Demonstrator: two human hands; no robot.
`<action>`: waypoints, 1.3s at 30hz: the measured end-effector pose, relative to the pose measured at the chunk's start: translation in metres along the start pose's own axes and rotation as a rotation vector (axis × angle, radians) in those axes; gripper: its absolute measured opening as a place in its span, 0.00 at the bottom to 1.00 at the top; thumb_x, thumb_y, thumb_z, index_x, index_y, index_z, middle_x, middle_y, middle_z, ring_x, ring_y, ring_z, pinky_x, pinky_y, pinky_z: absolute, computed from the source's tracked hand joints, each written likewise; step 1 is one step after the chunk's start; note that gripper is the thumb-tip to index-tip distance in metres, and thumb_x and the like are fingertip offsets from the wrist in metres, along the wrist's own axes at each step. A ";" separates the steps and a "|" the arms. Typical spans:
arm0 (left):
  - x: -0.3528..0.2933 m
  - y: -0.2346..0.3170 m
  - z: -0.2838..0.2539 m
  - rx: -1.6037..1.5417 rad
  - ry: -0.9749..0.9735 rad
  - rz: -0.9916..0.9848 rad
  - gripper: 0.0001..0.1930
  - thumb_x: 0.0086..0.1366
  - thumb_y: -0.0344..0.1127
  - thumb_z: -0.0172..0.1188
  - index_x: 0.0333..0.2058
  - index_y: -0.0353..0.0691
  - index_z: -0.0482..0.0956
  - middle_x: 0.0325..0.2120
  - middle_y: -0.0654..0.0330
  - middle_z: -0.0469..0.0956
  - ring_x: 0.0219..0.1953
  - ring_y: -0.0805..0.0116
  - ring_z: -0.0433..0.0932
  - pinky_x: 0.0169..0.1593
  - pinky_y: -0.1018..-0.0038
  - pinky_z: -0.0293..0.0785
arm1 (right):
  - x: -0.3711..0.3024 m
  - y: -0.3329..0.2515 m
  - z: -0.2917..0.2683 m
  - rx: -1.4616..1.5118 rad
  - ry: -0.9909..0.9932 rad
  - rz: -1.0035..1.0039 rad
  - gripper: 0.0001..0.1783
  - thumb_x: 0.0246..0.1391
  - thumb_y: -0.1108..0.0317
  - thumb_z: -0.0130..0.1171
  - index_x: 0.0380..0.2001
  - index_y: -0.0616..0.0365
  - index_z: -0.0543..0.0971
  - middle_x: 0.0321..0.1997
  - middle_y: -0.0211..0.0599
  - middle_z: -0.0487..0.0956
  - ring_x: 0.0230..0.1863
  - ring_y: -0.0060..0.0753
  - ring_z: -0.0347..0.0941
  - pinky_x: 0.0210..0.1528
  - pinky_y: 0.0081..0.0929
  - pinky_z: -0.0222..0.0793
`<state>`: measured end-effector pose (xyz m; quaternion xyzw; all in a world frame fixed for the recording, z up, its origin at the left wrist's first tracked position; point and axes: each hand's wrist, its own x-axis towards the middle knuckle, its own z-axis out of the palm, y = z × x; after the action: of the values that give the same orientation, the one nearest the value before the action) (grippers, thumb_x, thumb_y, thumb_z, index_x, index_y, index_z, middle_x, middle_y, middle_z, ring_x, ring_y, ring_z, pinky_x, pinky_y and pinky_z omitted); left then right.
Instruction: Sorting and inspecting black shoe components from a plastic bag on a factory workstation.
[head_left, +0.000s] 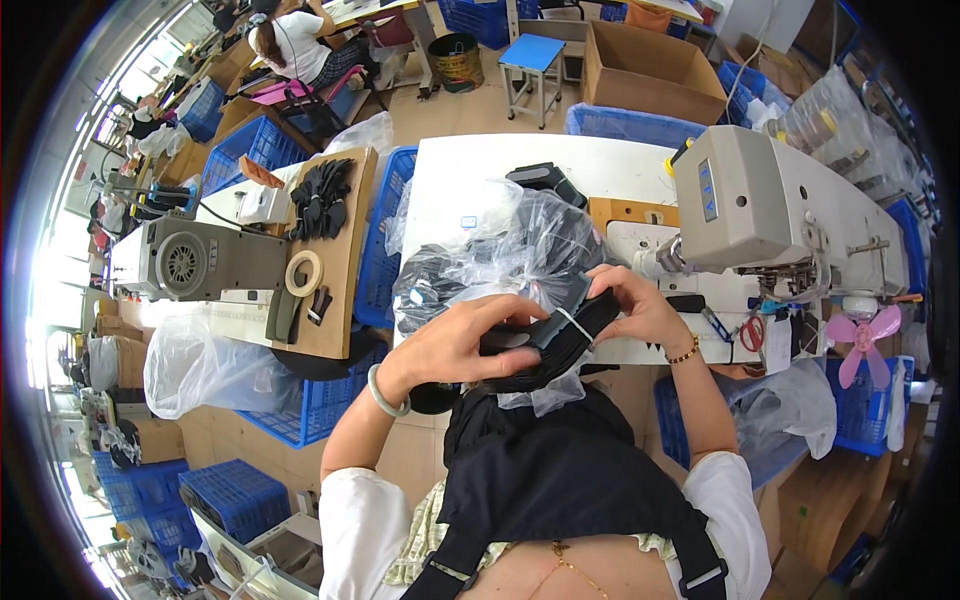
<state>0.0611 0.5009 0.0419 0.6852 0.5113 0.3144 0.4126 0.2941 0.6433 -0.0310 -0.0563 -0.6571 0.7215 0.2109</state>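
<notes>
Between my hands is a thick bundle of black fabric pieces (pixel 557 356), with a thin white tie (pixel 574 324) across it and a grey-blue piece on top. My left hand (pixel 470 338) is wrapped round its left side, thumb below and fingers over the top. At the right end, my right hand (pixel 640 308) grips the bundle near the tie. Just beyond it lies a clear plastic bag (pixel 535 235) with dark pieces inside, on the white table (pixel 470 160). Another small stack of black pieces (pixel 548 180) sits at the table's far side.
A large sewing machine (pixel 745 195) stands on the right, with red-handled scissors (pixel 752 333) and a pink fan (pixel 864 340) nearby. To the left are another machine (pixel 215 258), a tape roll (pixel 303 272) and black gloves (pixel 322 198). Blue crates (pixel 388 235) flank the table. A person (pixel 295 45) sits far left.
</notes>
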 end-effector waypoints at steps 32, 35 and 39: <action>-0.042 -0.076 -0.096 -0.867 1.110 -0.079 0.09 0.65 0.30 0.50 0.39 0.29 0.70 0.33 0.50 0.76 0.34 0.67 0.76 0.41 0.74 0.73 | 0.061 0.058 -0.007 0.535 0.931 -0.281 0.19 0.52 0.81 0.53 0.46 0.56 0.62 0.47 0.42 0.71 0.48 0.33 0.71 0.53 0.36 0.71; -0.033 -0.078 -0.060 -1.013 1.065 -0.190 0.11 0.66 0.31 0.50 0.40 0.26 0.68 0.36 0.46 0.76 0.36 0.59 0.78 0.42 0.68 0.77 | 0.091 0.074 -0.044 0.124 0.945 -0.319 0.22 0.49 0.79 0.59 0.45 0.55 0.63 0.48 0.41 0.70 0.49 0.31 0.69 0.52 0.33 0.69; -0.025 -0.079 -0.029 -1.018 0.946 -0.166 0.11 0.67 0.30 0.47 0.43 0.26 0.66 0.40 0.43 0.75 0.43 0.53 0.77 0.47 0.64 0.77 | 0.084 0.126 -0.096 -1.144 0.734 -0.058 0.17 0.42 0.74 0.63 0.37 0.57 0.72 0.47 0.39 0.69 0.53 0.43 0.64 0.56 0.35 0.59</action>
<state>-0.0055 0.4946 -0.0152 0.1550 0.4756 0.7469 0.4381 0.2232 0.7581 -0.1494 -0.3827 -0.8224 0.1885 0.3764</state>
